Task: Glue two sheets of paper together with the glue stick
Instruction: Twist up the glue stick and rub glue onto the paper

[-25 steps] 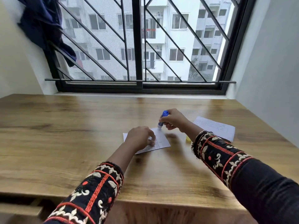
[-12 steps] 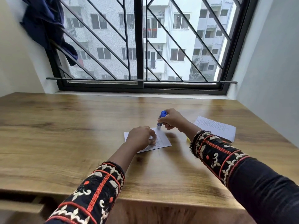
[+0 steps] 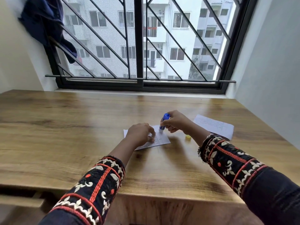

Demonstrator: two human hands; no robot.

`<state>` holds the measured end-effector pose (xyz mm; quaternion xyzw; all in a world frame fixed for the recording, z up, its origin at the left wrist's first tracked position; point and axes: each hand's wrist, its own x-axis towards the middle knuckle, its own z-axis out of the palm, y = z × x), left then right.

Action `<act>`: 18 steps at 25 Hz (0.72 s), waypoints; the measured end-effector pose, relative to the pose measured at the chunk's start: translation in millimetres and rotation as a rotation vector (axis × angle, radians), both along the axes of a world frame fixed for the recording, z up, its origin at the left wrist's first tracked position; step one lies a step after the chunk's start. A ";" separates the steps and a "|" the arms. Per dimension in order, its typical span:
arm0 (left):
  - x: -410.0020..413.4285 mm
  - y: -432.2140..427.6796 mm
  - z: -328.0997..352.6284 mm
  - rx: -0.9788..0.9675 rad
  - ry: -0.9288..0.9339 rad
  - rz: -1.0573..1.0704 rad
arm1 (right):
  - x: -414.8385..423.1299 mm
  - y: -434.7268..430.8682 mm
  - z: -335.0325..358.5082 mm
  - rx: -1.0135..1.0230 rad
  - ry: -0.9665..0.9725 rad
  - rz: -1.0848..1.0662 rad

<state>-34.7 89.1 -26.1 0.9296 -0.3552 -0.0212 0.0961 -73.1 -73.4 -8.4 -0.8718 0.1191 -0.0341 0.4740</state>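
My right fingers (image 3: 169,126) grip the blue glue stick (image 3: 165,116) — barely shifted on the white sheet (image 3: 162,141). Meanwhile my left fingers (image 3: 152,137) press it flat — spreading unfinished.

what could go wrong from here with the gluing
The left hand pins only part of the sheet, so the glue stick in the right hand might drag or crease its free edge. The yellow cap lies loose near the right sleeve, which may knock it away.
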 end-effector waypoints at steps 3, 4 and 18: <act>-0.1 -0.4 -0.9 0.003 -0.004 0.000 | -11.1 1.2 2.5 0.019 0.011 0.011; 0.0 -0.5 -0.9 0.004 -0.004 -0.001 | -14.8 1.6 3.2 0.020 0.015 0.015; 4.6 1.4 4.3 0.018 0.033 -0.026 | -48.9 8.4 4.1 -0.080 0.036 0.064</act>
